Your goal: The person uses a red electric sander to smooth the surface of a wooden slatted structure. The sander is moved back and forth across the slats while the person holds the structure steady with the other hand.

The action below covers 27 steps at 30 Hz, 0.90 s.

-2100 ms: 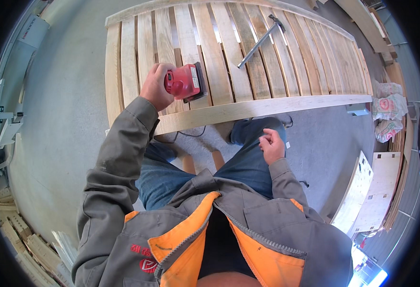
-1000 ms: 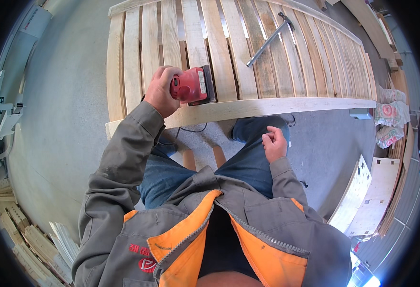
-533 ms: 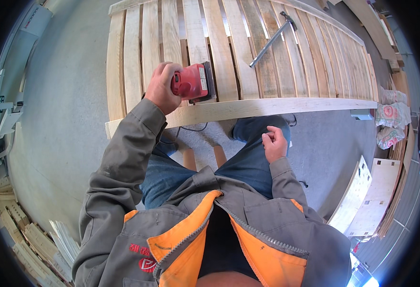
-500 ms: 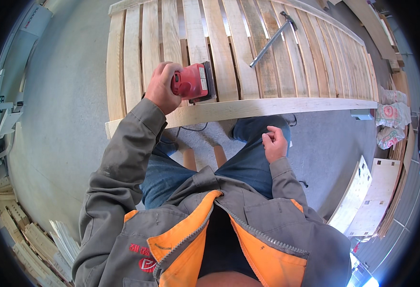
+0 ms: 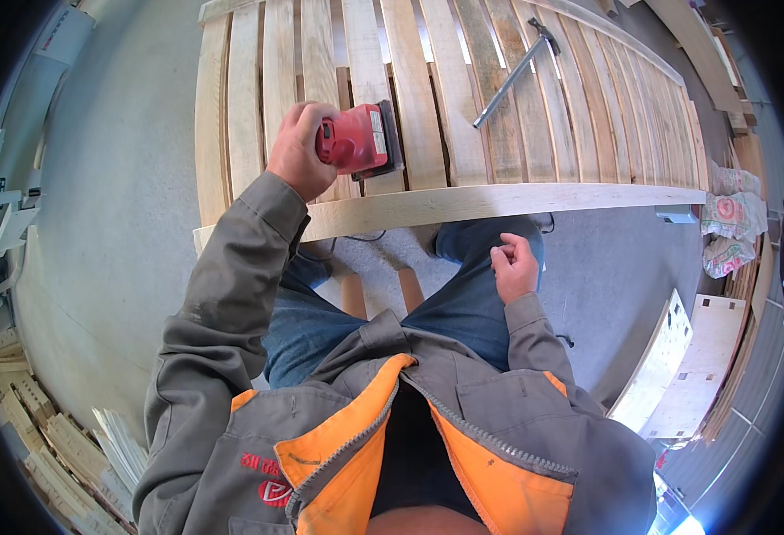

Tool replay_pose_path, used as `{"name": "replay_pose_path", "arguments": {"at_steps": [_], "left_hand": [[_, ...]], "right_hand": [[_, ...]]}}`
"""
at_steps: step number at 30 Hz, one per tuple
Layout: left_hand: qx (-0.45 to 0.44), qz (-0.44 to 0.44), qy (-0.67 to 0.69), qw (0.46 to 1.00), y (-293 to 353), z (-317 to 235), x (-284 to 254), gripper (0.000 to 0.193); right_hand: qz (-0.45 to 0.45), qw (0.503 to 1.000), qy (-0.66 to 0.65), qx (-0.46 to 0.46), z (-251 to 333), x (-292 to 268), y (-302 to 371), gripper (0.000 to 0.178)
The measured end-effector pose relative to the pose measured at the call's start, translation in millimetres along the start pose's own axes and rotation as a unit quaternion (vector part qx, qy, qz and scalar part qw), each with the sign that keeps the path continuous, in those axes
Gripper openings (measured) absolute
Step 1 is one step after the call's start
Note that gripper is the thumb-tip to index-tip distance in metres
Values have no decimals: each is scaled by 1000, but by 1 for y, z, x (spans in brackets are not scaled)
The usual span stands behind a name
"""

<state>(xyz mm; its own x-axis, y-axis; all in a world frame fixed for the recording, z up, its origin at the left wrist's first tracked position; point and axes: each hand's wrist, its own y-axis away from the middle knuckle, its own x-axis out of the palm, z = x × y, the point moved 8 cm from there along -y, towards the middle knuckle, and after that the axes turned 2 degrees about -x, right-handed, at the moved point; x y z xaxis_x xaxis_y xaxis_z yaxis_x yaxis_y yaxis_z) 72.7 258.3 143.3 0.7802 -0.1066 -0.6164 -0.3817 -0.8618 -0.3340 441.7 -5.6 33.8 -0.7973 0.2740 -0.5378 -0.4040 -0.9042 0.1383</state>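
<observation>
My left hand (image 5: 305, 153) is closed around the body of a red electric sander (image 5: 353, 141). The sander's dark base pad lies against the slats of a large pale wooden slatted panel (image 5: 420, 143), just beyond the panel's near rail (image 5: 463, 203). The grip side of the tool is partly hidden by my fingers. Over my thigh, below the near rail, my right hand (image 5: 517, 267) hangs with its fingers loosely curled in and nothing visible in them. A hammer (image 5: 512, 78) with a metallic handle and dark head rests across the slats, to the right of the sander.
A dark cord (image 5: 356, 238) shows beneath the near rail. Wood strips (image 5: 62, 437) are stacked at lower left, and a machine (image 5: 17, 209) stands at far left. White bags (image 5: 733, 214) and leaning boards (image 5: 700, 366) line the right side.
My left hand has slid the sander a short way farther from me along the slats. My right hand has stayed where it was.
</observation>
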Motion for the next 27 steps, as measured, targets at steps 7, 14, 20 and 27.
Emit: {"name": "replay_pose_path", "arguments": {"at_steps": [7,14,20,27], "left_hand": [[2,-11,9,1000,4,-2,-4,64],[13,-29,35,999,18,-2,-8,66],[12,-39,51,998,26,-2,-8,67],[11,-27,59,998,36,-9,-7,67]], "right_hand": [[4,1000,7,-1,2,0,-1,31],[-1,1000,-2,31,0,-4,0,33],[-1,1000,-2,28,-3,-5,0,33],[3,1000,17,24,4,1,-2,32]]}}
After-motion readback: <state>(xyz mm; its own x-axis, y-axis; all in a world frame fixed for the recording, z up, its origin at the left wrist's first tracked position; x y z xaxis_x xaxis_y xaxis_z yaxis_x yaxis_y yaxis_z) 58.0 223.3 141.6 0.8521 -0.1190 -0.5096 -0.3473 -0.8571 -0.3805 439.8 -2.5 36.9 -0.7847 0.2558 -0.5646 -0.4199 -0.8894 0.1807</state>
